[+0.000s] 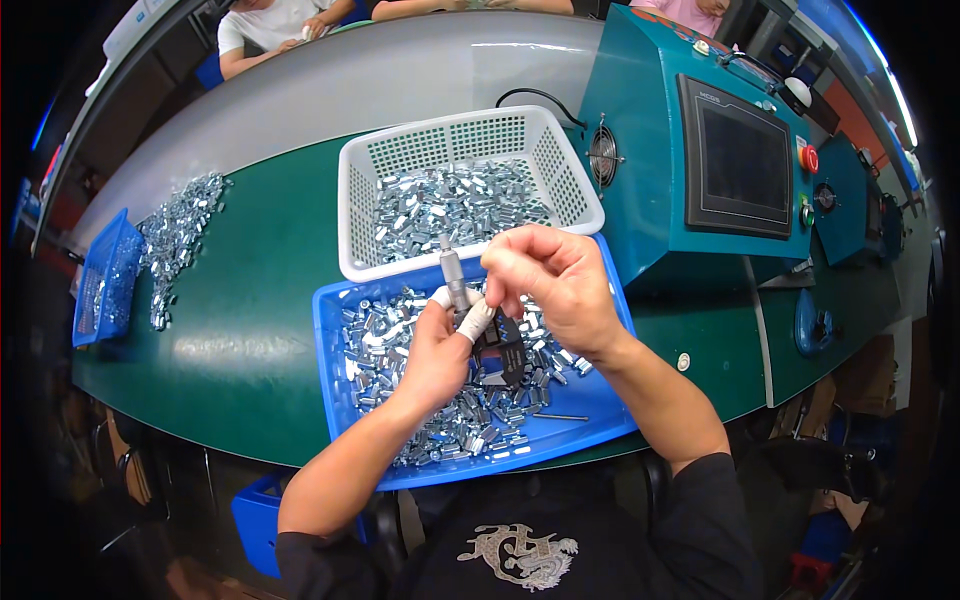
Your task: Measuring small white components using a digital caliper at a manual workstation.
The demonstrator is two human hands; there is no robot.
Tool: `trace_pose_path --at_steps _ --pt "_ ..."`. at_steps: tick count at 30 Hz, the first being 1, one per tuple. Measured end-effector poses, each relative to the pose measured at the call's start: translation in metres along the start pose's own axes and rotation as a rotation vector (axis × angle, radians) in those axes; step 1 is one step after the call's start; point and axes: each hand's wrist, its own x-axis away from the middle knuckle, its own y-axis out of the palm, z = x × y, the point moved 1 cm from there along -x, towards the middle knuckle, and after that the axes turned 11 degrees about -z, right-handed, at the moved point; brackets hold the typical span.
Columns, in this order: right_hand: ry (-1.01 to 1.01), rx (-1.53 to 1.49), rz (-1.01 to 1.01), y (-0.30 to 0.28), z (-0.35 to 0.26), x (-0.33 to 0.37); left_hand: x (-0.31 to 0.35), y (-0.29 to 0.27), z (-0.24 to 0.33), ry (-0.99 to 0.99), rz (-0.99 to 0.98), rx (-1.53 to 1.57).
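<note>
My left hand [437, 358], with white coverings on some fingertips, is closed around what looks like a micrometer. The grey stepped barrel of the micrometer [454, 277] points up and away from me. A dark body [503, 362] shows below the fingers, seemingly part of the same tool. Just to the right, my right hand [566, 290] is curled, its fingertips pinched close to the left fingertips. Whatever they hold, if anything, is hidden. Both hands are over a blue tray [330, 385] of small shiny metal pieces [440, 430].
Behind the tray stands a white perforated basket [355, 200] holding similar pieces. Farther left, a heap of pieces [180, 235] lies by a small blue bin [100, 285]. A teal machine with a dark screen [740, 160] stands on the right. Other people sit across the green table [255, 330].
</note>
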Motion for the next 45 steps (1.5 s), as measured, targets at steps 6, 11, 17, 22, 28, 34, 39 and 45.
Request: trace_pose_path --at_steps 6,11,17,22,28,34,39,45 --pt "-0.174 0.089 0.227 -0.014 0.013 -0.002 0.004 -0.001 0.016 0.110 0.033 0.044" --pt "-0.061 0.098 0.213 -0.022 0.012 0.006 0.004 -0.004 0.017 0.186 0.034 0.085" --pt "0.335 0.219 0.100 -0.011 0.032 0.003 0.006 -0.004 0.014 0.281 0.029 0.112" --pt "0.429 -0.160 -0.150 0.002 0.035 0.004 0.007 0.000 0.014 0.272 0.040 0.012" --pt "0.501 -0.415 -0.210 0.004 0.036 0.004 0.003 0.004 0.019 0.163 0.050 -0.067" --pt "0.475 -0.529 -0.238 0.001 0.040 0.002 0.006 0.006 0.021 0.202 0.032 -0.119" --pt "0.442 -0.501 -0.220 0.002 0.039 0.004 0.006 -0.008 0.012 0.180 0.123 -0.487" --pt "0.283 -0.428 -0.095 -0.017 0.025 0.004 0.002 -0.024 0.026 0.414 0.255 -0.397"
